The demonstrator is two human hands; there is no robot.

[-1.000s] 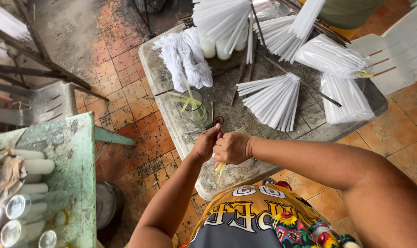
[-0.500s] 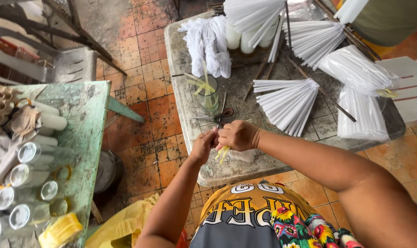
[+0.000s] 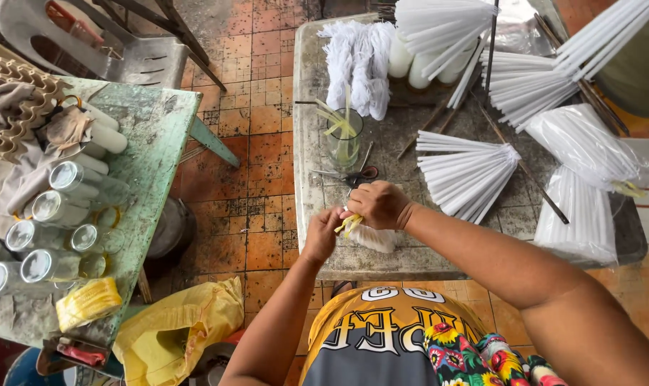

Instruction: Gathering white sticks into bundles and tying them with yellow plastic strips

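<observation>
Scissors (image 3: 353, 175) beside glass jar (image 3: 344, 139); yellow bag (image 3: 174, 329) on floor.

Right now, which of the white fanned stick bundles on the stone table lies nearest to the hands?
The fanned bundle in the table's middle, just right of the right hand, lying bare on the stone; the other bundles lie farther back or at the right edge.

Both arms are reaching up from the bottom of the frame toward its centre, the 2 hands meeting just below the middle. The left hand (image 3: 323, 230) is coming in on a bare forearm that is rising steeply from the lower centre, its fingers pinching together toward the right. The right hand (image 3: 378, 204) is sitting slightly higher, knuckles up, fingers curling closed, fingertips touching those of the left. The right forearm is running diagonally to the lower right corner, elbow bending out of frame.
</observation>
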